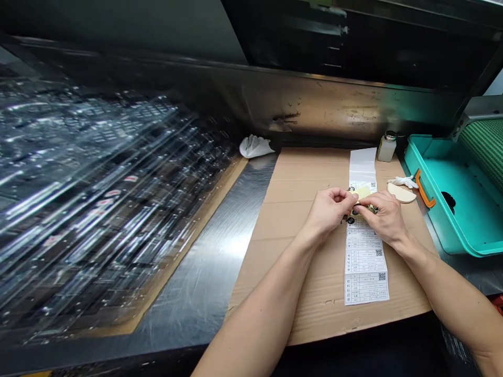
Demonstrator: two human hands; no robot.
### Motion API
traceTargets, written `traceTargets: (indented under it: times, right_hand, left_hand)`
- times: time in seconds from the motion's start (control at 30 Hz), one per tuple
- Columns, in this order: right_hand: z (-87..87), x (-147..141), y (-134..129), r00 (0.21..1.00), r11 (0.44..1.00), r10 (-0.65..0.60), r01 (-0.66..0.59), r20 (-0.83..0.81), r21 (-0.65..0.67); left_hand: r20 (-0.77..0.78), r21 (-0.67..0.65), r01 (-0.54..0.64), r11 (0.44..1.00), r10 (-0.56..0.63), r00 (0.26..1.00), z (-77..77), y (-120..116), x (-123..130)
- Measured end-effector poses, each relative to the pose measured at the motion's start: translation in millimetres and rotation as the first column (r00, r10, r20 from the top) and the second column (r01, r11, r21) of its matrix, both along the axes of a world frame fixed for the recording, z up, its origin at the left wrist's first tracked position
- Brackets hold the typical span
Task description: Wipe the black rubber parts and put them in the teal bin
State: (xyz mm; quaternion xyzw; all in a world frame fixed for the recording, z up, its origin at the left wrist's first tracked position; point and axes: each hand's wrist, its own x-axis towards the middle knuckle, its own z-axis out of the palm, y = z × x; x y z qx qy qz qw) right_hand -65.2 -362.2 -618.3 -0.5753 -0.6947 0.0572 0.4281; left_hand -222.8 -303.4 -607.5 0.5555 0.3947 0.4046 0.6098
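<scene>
Both hands meet over a long white strip of printed labels (pixel 366 285), which lies lengthwise on a cardboard sheet (pixel 306 262). My left hand (pixel 329 209) has its thumb and finger pinched at the left side of a small pale-yellow sheet (pixel 362 195). At the sheet's other side my right hand (pixel 384 213) is closed too, thumb against fingers. Round black stickers (pixel 351 220) with light lettering show just below and between the fingertips. The fingers partly cover the sheet, so its full outline is hidden.
A small bottle with a dark cap (pixel 387 146) stands behind the strip. A beige half-round pad (pixel 401 193) and a white cloth (pixel 404 181) lie beside a teal bin (pixel 436 209) with an orange handle (pixel 424 189). Stacked clear plastic trays (pixel 118 209) fill the left; crumpled white material (pixel 255 146) lies behind.
</scene>
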Motion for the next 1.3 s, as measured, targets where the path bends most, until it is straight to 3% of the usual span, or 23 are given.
traceTargets:
  times: [0.3,0.77,0.87,1.0,1.07,1.13,1.23,1.3]
  right_hand:
    - [4.1,-3,-2,0.998,0.999,-0.004,0.006,-0.057,0.035]
    - [-1.5,-3,-2,0.994,0.997,0.014,-0.022,0.112,0.079]
    - [2.7,-5,-4,0.996,0.993,0.024,-0.033,0.087,0.109]
    - [14.1,-5,-7,0.997,0.986,-0.047,0.055,-0.055,0.159]
    - [19.5,-1,-7,0.986,0.995,-0.048,0.061,-0.161,0.075]
    - [23.6,4,-7,0.967,0.989,0.019,-0.055,-0.253,-0.135]
    - [27.4,8,-9,0.935,0.839,0.150,-0.292,-0.321,-0.460]
    - [28.3,7,-11,0.930,0.743,0.184,-0.343,-0.317,-0.575]
  left_hand:
    - [0.011,0.001,-0.041,0.999,0.041,0.999,1.7,0,1]
    - [-0.028,0.000,-0.118,0.993,0.118,0.993,2.6,-1,3]
    - [-0.038,0.023,-0.117,0.993,0.117,0.992,-0.1,0,3]
    - [-0.022,0.011,-0.136,0.991,0.136,0.990,-8.7,9,0]
    - [0.019,0.000,-0.181,0.984,0.181,0.983,-14.6,18,-2]
    - [0.062,-0.006,-0.271,0.963,0.270,0.961,-20.9,30,-7]
    - [0.095,-0.021,-0.410,0.912,0.410,0.907,-29.6,47,-14]
    - [0.115,-0.034,-0.446,0.894,0.447,0.887,-33.9,54,-18]
